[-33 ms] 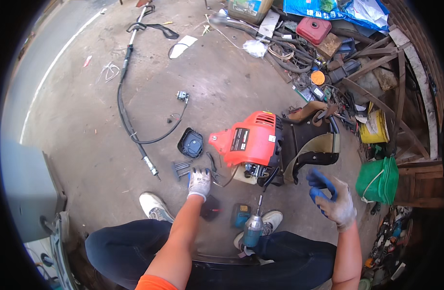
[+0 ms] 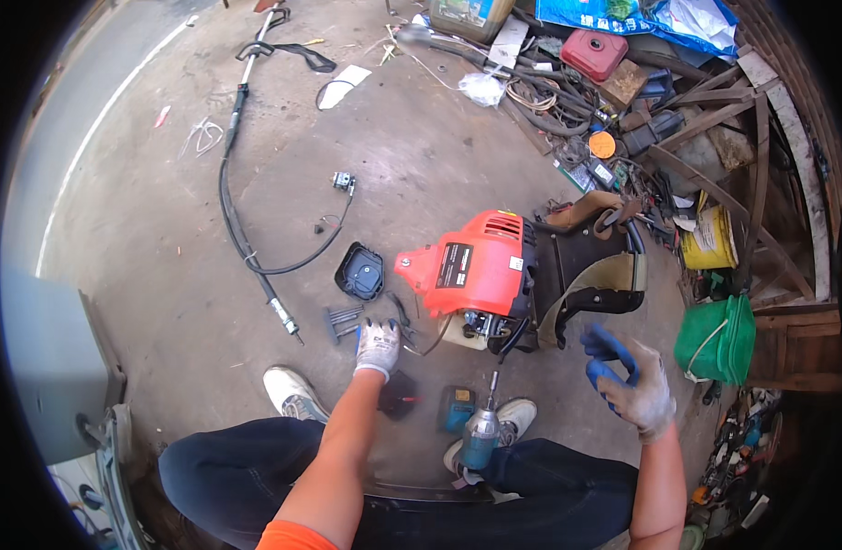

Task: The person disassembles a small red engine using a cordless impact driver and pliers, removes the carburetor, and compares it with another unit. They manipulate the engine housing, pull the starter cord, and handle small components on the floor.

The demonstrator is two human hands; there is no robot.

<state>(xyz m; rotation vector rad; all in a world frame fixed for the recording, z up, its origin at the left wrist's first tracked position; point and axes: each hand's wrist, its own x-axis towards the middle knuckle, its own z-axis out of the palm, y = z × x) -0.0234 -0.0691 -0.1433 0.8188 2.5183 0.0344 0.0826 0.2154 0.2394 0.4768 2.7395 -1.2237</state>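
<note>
My left hand (image 2: 379, 348), in a pale glove, reaches down to the floor with its fingers bent together; what lies under them is hidden. Beside it lie several dark rod-like pieces (image 2: 345, 323) and black-handled pliers (image 2: 402, 314). A black plastic cover (image 2: 360, 271) rests hollow side up beyond it. My right hand (image 2: 633, 374), in a white glove with a blue palm, hovers right of the engine, fingers apart and holding nothing. The red backpack engine (image 2: 480, 261) lies ahead, its metal parts (image 2: 485, 324) exposed near me. A teal cordless driver (image 2: 480, 438) with a socket points away from me.
A shaft with a black flexible hose (image 2: 226, 202) stretches along the left. A small metal part on a cable (image 2: 344, 181) lies beyond the cover. Hoses, a red fuel tank (image 2: 594, 55) and scrap crowd the far right. A green bucket (image 2: 717, 341) stands right; a grey cabinet (image 2: 59, 367) left.
</note>
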